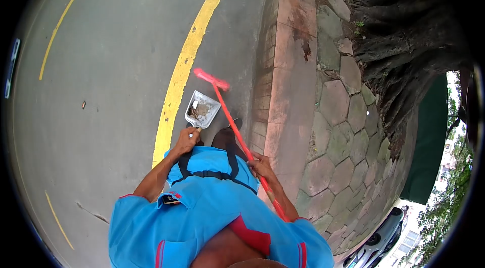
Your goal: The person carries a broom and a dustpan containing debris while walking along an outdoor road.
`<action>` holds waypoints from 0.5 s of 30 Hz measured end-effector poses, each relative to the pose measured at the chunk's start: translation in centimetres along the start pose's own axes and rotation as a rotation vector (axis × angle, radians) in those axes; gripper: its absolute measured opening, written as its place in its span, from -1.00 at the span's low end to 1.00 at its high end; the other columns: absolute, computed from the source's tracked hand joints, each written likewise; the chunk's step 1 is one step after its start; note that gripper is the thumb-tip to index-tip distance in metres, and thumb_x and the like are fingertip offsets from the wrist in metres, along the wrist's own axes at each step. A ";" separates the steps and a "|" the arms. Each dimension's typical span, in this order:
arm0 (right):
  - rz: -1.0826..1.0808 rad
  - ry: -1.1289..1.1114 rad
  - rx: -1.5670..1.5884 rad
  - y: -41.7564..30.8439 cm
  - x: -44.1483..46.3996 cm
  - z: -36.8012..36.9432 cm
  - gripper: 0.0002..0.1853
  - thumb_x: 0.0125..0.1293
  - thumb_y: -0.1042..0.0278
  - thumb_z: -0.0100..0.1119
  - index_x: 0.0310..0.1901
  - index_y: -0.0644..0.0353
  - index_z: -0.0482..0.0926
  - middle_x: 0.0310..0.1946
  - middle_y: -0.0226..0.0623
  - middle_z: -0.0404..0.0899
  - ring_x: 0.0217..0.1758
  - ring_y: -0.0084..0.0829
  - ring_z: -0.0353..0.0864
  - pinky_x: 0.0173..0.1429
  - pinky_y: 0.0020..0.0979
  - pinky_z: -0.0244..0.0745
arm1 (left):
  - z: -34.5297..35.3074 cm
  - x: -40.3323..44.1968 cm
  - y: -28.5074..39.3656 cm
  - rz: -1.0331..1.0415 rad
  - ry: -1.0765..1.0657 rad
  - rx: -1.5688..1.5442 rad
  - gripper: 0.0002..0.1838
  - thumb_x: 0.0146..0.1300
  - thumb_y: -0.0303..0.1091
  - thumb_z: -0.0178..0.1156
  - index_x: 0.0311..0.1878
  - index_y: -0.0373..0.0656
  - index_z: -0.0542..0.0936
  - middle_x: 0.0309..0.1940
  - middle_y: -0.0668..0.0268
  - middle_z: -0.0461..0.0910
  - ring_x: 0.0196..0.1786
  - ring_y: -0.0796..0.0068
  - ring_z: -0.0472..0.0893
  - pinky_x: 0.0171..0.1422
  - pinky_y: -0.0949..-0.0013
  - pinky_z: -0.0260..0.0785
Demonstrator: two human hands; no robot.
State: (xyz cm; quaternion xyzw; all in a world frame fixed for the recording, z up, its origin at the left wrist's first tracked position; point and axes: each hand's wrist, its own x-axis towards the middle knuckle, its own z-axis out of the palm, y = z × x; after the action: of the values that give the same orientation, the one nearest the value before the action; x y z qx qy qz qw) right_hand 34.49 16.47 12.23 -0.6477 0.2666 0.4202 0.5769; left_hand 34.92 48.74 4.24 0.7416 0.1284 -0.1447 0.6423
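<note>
My left hand (pixel 187 138) is closed around the short handle of a white dustpan (pixel 211 108). Inside the pan lie a brownish-grey heap of debris (pixel 202 110), some dark bits and a small white scrap. The long red handle of a broom (pixel 232 121) is gripped by my right hand (pixel 260 165), its upper end passing along my forearm. Just beyond the pan's far lip, the pinkish-red broom head (pixel 211 79) is slightly blurred and apart from the pan.
Grey road (pixel 126 66) stretches left, crossed by a thick yellow line (pixel 184 66). A reddish stone curb (pixel 288 66) and paved sidewalk (pixel 335 101) run along my right, with large tree roots (pixel 404 51). A small brown scrap (pixel 83 105) lies on the road. Parked cars (pixel 376 240) stand lower right.
</note>
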 end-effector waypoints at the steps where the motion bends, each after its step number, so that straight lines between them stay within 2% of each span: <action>1: -0.034 0.030 -0.029 -0.3 0.7 0.0 -0.37 0.07 0.63 0.07 0.28 0.25 0.32 -0.66 -0.35 0.47 -0.78 -0.59 0.35 -0.72 -0.55 0.21 | 0.0 -0.2 0.0 -0.030 0.001 -0.020 -0.63 0.25 -0.30 -0.03 -0.59 -0.38 0.48 -0.66 0.19 0.46 -0.52 0.41 0.45 -0.39 0.30 0.25; 2: -0.050 0.027 -0.026 -0.7 2.0 -0.1 -0.37 0.07 0.63 0.07 0.28 0.25 0.32 -0.66 -0.35 0.47 -0.78 -0.59 0.35 -0.72 -0.55 0.21 | 0.0 -0.3 0.0 0.041 0.014 0.012 -0.63 0.24 -0.31 -0.02 -0.58 -0.38 0.50 -0.66 0.19 0.47 -0.53 0.41 0.45 -0.40 0.31 0.25; 4: -0.071 0.170 -0.187 -0.7 5.1 -1.1 -0.37 0.10 0.58 0.07 0.29 0.15 0.32 -0.68 -0.37 0.43 -0.79 -0.58 0.34 -0.73 -0.53 0.20 | 0.1 -0.4 0.4 0.072 0.021 0.024 -0.62 0.25 -0.30 -0.01 -0.59 -0.39 0.50 -0.67 0.20 0.46 -0.53 0.42 0.45 -0.40 0.31 0.25; 5: -0.102 0.156 -0.172 -0.4 6.7 -1.7 -0.36 0.09 0.51 0.08 0.30 0.06 0.33 -0.67 -0.35 0.44 -0.80 -0.55 0.33 -0.73 -0.50 0.21 | 0.2 -0.5 0.7 0.086 0.023 0.024 -0.62 0.25 -0.30 -0.01 -0.59 -0.39 0.50 -0.67 0.20 0.46 -0.53 0.42 0.45 -0.40 0.31 0.25; 7: -0.098 0.167 -0.179 -1.2 7.8 -1.9 -0.35 0.08 0.50 0.09 0.30 0.06 0.33 -0.67 -0.35 0.44 -0.79 -0.54 0.33 -0.72 -0.48 0.22 | 0.3 -0.5 1.1 -0.002 0.015 0.037 -0.65 0.17 -0.33 -0.05 -0.65 -0.36 0.46 -0.65 0.20 0.49 -0.50 0.42 0.49 -0.38 0.35 0.30; 9: -0.097 0.181 -0.188 -1.5 8.6 -1.7 -0.34 0.06 0.48 0.10 0.30 0.07 0.33 -0.67 -0.34 0.44 -0.78 -0.53 0.34 -0.71 -0.46 0.23 | 0.2 -0.4 0.8 -0.012 0.008 0.057 -0.64 0.18 -0.33 -0.05 -0.65 -0.37 0.47 -0.65 0.21 0.49 -0.51 0.43 0.49 -0.39 0.35 0.29; 13: -0.046 0.089 -0.418 0.8 7.2 -0.9 -0.34 0.04 0.45 0.12 0.28 0.08 0.36 -0.67 -0.34 0.46 -0.69 -0.53 0.41 -0.62 -0.46 0.31 | 0.3 0.1 0.4 0.005 0.016 0.076 -0.63 0.21 -0.30 -0.06 -0.63 -0.34 0.49 -0.66 0.24 0.48 -0.55 0.46 0.46 -0.42 0.36 0.28; 15: 0.017 0.006 -0.360 0.1 3.7 0.4 -0.36 0.06 0.48 0.12 0.28 0.08 0.37 -0.68 -0.36 0.47 -0.74 -0.55 0.39 -0.64 -0.46 0.29 | 0.3 -0.1 0.3 0.006 0.028 0.082 -0.62 0.23 -0.28 -0.05 -0.63 -0.32 0.49 -0.67 0.26 0.47 -0.56 0.47 0.44 -0.42 0.36 0.27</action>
State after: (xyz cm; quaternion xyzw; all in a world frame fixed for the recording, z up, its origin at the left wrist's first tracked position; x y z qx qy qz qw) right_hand 36.19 17.32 9.04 -0.7393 0.1945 0.4641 0.4474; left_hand 34.98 48.42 4.53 0.7698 0.1290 -0.1374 0.6099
